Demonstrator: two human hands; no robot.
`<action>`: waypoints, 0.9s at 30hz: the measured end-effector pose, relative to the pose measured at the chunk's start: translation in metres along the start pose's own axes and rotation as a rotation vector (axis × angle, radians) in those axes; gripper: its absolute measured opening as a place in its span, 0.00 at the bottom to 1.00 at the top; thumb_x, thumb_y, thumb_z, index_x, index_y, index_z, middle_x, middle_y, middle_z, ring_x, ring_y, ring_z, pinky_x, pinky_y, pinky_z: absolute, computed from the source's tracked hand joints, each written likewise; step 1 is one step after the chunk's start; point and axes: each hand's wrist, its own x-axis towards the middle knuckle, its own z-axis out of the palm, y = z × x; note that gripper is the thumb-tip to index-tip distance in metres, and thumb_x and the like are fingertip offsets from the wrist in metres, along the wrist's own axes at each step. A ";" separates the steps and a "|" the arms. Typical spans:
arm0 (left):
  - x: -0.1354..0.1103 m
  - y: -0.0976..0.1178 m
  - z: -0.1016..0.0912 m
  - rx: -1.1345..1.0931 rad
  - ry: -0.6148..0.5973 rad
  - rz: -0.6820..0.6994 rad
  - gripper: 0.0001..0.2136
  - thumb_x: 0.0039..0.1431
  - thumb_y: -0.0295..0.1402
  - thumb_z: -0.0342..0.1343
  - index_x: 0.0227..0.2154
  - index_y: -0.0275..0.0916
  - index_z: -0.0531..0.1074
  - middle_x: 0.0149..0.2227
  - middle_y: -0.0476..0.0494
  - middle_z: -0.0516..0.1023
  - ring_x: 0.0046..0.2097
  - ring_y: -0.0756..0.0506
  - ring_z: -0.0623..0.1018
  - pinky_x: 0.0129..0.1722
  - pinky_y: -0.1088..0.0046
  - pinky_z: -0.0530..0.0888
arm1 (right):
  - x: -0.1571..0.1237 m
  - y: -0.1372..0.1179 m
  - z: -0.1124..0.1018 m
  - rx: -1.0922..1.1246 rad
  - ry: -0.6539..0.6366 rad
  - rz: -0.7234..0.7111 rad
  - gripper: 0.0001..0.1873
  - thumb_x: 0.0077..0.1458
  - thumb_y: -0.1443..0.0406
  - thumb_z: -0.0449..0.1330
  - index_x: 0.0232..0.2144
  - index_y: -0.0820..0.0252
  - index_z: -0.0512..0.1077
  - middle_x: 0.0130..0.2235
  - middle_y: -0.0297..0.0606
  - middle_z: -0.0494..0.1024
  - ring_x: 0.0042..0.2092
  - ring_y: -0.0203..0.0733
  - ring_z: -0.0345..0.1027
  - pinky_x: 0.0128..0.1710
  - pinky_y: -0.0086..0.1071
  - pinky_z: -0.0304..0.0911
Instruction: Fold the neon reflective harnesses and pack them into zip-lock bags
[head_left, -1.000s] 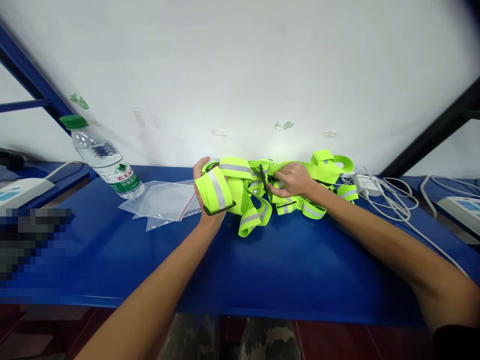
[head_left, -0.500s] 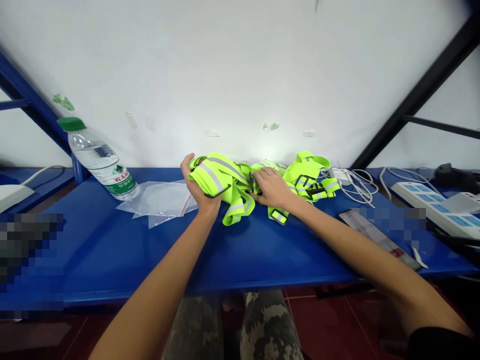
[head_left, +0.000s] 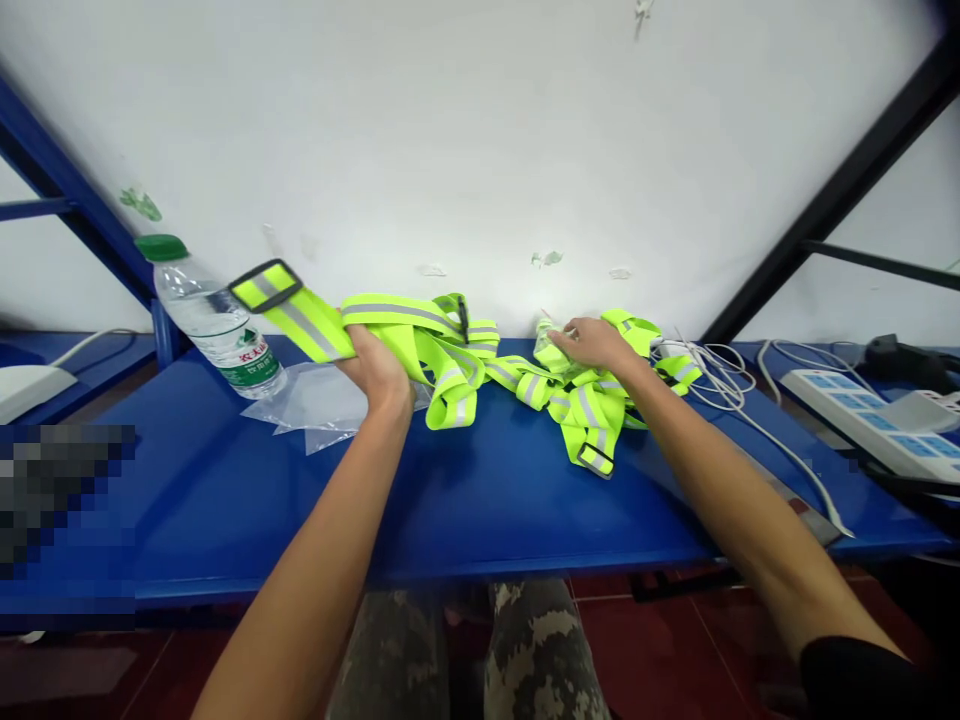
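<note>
A fluorescent yellow reflective strap vest (head_left: 450, 355) with grey reflective stripes lies stretched across the blue table (head_left: 480, 500). My left hand (head_left: 377, 372) grips its webbing, and one band sticks out up and left, ending in a black rectangular buckle (head_left: 265, 285) beside the water bottle. My right hand (head_left: 596, 345) rests on the looser heap of straps (head_left: 589, 400) to the right, its fingers pointing left toward a small transparent piece (head_left: 550, 345). Nothing appears held in it.
A green-capped water bottle (head_left: 217, 325) and a transparent zip bag (head_left: 300, 400) sit at left. White cables (head_left: 712, 370) tangle behind my right arm. A power strip (head_left: 862, 420) lies at right, with a white wall behind the table.
My left hand has moved left, drawing the strap out straight with its buckle raised. My right hand has shifted right, and the straps now spread wider across the table.
</note>
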 end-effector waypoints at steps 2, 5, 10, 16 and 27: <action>-0.017 -0.002 0.008 -0.012 0.216 0.008 0.21 0.63 0.47 0.47 0.52 0.40 0.67 0.56 0.40 0.73 0.61 0.45 0.70 0.62 0.65 0.67 | 0.009 -0.005 0.002 -0.066 -0.058 0.091 0.34 0.54 0.41 0.54 0.40 0.66 0.77 0.42 0.58 0.80 0.44 0.58 0.74 0.42 0.42 0.66; -0.049 -0.003 0.019 0.078 0.096 -0.017 0.20 0.58 0.40 0.54 0.53 0.41 0.69 0.53 0.41 0.77 0.59 0.43 0.74 0.59 0.67 0.70 | 0.018 -0.013 0.006 -0.081 -0.093 0.082 0.25 0.52 0.47 0.59 0.37 0.64 0.78 0.42 0.56 0.80 0.43 0.57 0.74 0.40 0.41 0.67; -0.085 -0.009 0.022 0.267 -0.104 -0.088 0.19 0.55 0.34 0.54 0.51 0.43 0.72 0.50 0.42 0.79 0.59 0.39 0.74 0.61 0.62 0.69 | 0.028 -0.018 0.013 0.083 0.027 0.122 0.10 0.53 0.65 0.58 0.35 0.64 0.77 0.39 0.55 0.80 0.44 0.56 0.75 0.43 0.42 0.68; -0.100 -0.020 0.023 0.258 -0.204 -0.173 0.20 0.55 0.32 0.55 0.51 0.44 0.73 0.50 0.43 0.80 0.57 0.39 0.75 0.61 0.61 0.69 | 0.029 -0.032 0.009 0.838 0.067 0.240 0.16 0.62 0.58 0.54 0.43 0.66 0.73 0.39 0.51 0.81 0.38 0.47 0.78 0.41 0.41 0.74; -0.058 0.011 0.019 0.142 -0.216 -0.238 0.13 0.45 0.37 0.64 0.33 0.33 0.77 0.37 0.41 0.82 0.36 0.44 0.80 0.33 0.73 0.76 | -0.041 -0.051 -0.003 0.797 -0.202 -0.477 0.22 0.45 0.55 0.69 0.42 0.60 0.77 0.45 0.42 0.80 0.46 0.50 0.74 0.51 0.45 0.69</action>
